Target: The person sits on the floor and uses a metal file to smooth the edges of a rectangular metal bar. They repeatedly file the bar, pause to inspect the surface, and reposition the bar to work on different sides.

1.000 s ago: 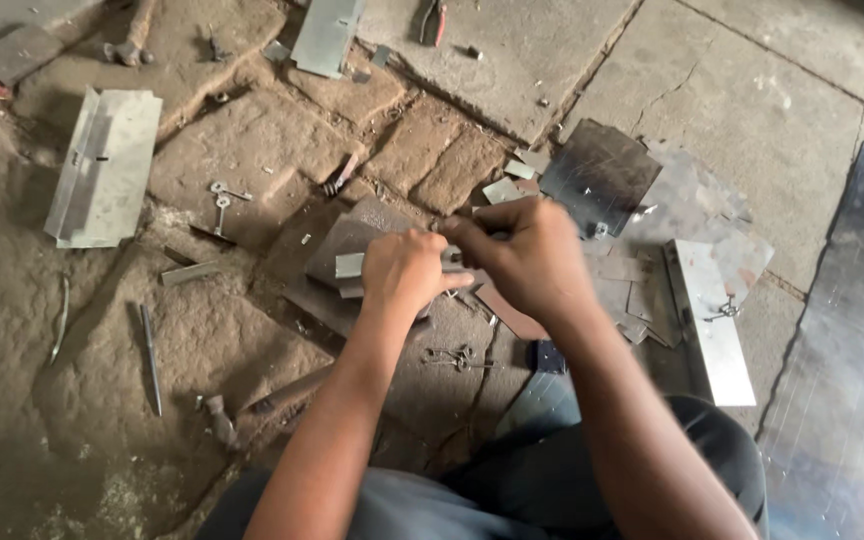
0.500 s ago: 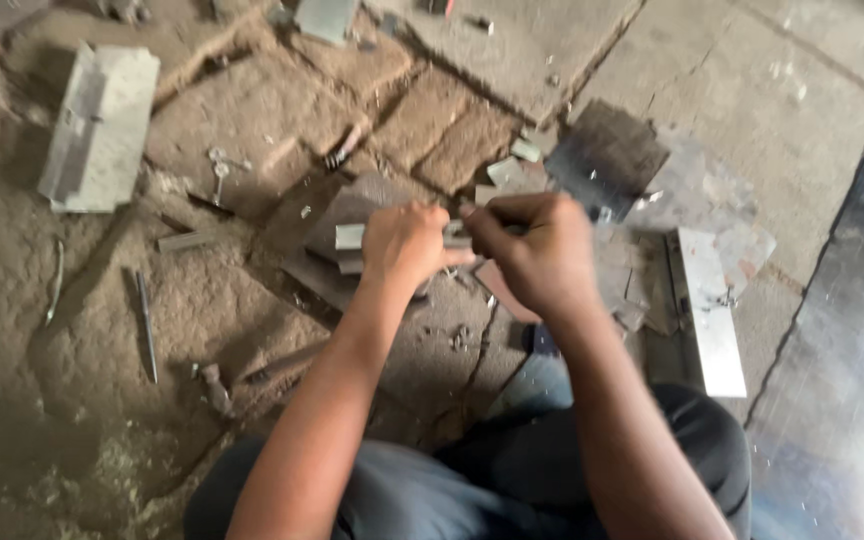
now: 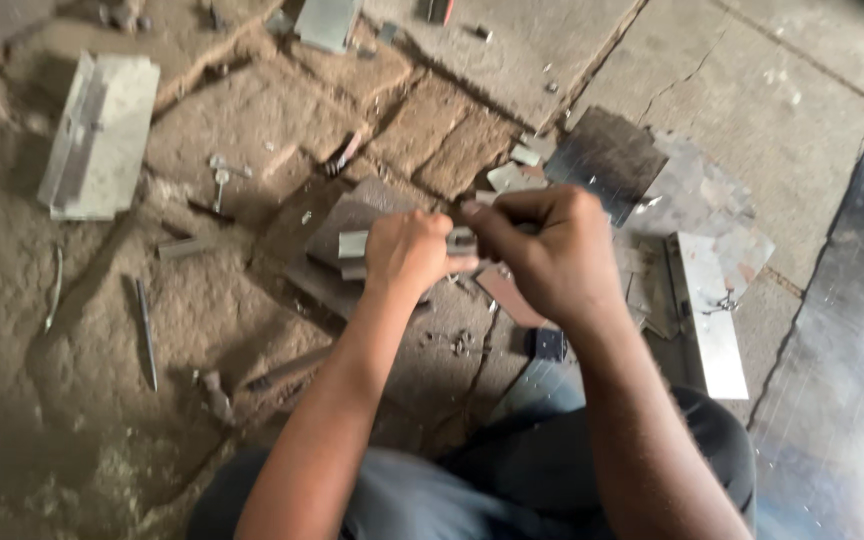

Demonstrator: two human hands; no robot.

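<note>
Left hand fingers clenched over small metal bracket, mostly hidden, right hand pinching its blurred end

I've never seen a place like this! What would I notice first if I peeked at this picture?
First, the two hands in the middle: the left hand and the right hand meet around a small grey metal piece above the cracked stone floor. Next, the folded metal channel lying at the upper left. Then the big shiny metal sheet along the right edge.
</note>
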